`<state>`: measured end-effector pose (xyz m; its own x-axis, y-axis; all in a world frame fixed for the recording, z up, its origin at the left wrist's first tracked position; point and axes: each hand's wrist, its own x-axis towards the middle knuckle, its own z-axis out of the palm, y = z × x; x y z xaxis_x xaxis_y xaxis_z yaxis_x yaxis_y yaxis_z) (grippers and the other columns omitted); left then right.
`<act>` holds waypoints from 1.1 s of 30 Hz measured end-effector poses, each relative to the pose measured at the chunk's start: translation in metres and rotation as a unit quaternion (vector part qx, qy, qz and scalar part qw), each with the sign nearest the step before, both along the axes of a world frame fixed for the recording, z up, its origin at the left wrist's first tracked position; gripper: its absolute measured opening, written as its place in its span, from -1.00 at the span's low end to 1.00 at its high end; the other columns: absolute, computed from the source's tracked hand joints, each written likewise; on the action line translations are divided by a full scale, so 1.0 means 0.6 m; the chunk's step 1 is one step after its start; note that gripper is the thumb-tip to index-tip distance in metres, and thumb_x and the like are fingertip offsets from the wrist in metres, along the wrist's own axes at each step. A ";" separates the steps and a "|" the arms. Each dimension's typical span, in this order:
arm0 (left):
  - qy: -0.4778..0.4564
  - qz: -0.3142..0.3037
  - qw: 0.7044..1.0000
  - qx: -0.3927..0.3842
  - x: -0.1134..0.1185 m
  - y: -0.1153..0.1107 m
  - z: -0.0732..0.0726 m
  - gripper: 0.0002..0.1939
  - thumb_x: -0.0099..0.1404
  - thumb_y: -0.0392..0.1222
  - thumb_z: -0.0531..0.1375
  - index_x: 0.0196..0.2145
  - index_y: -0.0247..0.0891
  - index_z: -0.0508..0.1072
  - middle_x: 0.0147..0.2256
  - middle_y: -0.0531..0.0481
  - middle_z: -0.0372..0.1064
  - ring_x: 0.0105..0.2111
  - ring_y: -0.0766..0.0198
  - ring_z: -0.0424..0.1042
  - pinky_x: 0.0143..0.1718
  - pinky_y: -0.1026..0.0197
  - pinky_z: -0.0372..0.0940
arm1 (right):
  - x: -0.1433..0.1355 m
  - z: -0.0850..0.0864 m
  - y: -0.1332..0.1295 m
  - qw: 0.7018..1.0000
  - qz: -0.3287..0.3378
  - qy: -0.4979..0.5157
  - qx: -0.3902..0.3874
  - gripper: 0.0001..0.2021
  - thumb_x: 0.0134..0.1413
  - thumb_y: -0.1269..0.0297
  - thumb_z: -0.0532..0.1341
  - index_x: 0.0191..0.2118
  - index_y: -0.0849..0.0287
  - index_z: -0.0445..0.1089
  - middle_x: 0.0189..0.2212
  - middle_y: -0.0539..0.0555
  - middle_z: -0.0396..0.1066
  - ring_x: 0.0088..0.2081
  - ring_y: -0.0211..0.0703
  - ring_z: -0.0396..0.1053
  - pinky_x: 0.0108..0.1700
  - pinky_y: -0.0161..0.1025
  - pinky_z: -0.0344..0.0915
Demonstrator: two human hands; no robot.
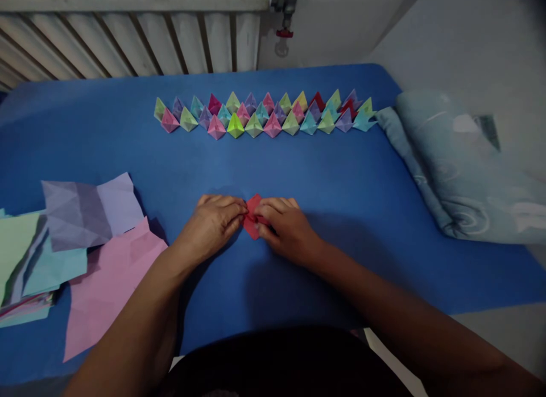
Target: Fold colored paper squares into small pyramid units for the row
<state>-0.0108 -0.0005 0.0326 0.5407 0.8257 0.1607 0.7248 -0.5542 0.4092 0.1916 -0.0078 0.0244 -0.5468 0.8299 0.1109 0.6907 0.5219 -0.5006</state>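
Between my two hands, low over the blue table, is a small piece of red folded paper (253, 215). My left hand (217, 218) pinches its left side with fingers closed. On the right side, my right hand (284, 220) grips it between thumb and curled fingers. Fingertips cover both ends of the paper, so its full shape is hidden; only the middle strip with its creases shows.
Rows of colourful folded paper boats (253, 125) stand across the back of the blue table (205, 164). Creased sheets, a purple one (81, 215) and a pink one (111, 283), lie at left beside a paper stack (17, 249). A folded blanket (452, 175) sits right; a radiator (128, 41) is behind.
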 end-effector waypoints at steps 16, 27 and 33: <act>-0.005 0.034 0.999 -0.016 -0.001 0.002 0.003 -0.88 0.33 -0.26 0.11 -0.31 -0.21 0.45 -0.15 -0.03 0.48 -0.16 0.19 0.43 -0.10 0.06 0.24 | -0.013 0.001 0.004 0.998 -0.048 -0.036 0.000 -0.86 0.20 0.40 0.05 -0.27 0.15 0.35 -0.19 0.13 0.43 -0.15 -0.05 0.31 -0.15 -0.12 0.08; -0.019 0.092 0.995 -0.031 0.007 0.004 -0.004 -0.86 0.33 -0.19 0.15 -0.37 -0.23 0.45 -0.21 -0.03 0.45 -0.20 0.18 0.41 -0.13 0.03 0.20 | -0.022 0.006 0.011 0.996 -0.088 -0.030 -0.015 -0.86 0.23 0.35 0.05 -0.33 0.16 0.32 -0.23 0.14 0.42 -0.18 -0.07 0.32 -0.17 -0.13 0.10; -0.031 0.118 0.992 -0.039 0.010 0.005 -0.007 -0.87 0.30 -0.15 0.19 -0.38 -0.23 0.44 -0.24 -0.03 0.43 -0.19 0.16 0.39 -0.10 0.00 0.18 | -0.025 0.009 0.012 0.994 -0.100 -0.045 -0.017 -0.89 0.21 0.35 0.09 -0.34 0.17 0.31 -0.27 0.12 0.41 -0.21 -0.09 0.32 -0.18 -0.15 0.10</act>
